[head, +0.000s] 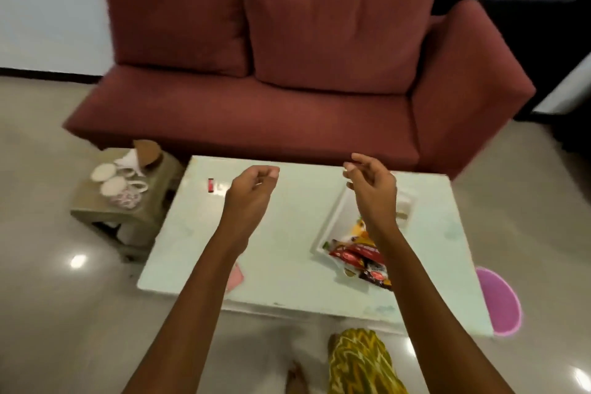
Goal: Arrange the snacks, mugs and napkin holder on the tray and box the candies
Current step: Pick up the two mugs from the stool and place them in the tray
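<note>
A white tray [332,217] lies on the right half of the pale table [287,233], with several snack packets [361,257] heaped at its near end. Two flowered mugs [115,185] and a napkin holder [140,157] stand on a small stool [128,201] left of the table. A small red candy [211,185] lies near the table's far left. My left hand [252,185] hovers over the table with fingers loosely curled, holding nothing. My right hand [371,182] hovers over the tray's far end, fingers apart, empty.
A red sofa [287,73] stands just beyond the table. A pink paper [235,277] lies near the table's front edge under my left forearm. A pink round object [499,301] sits on the floor at the right. My patterned clothing [361,361] shows below.
</note>
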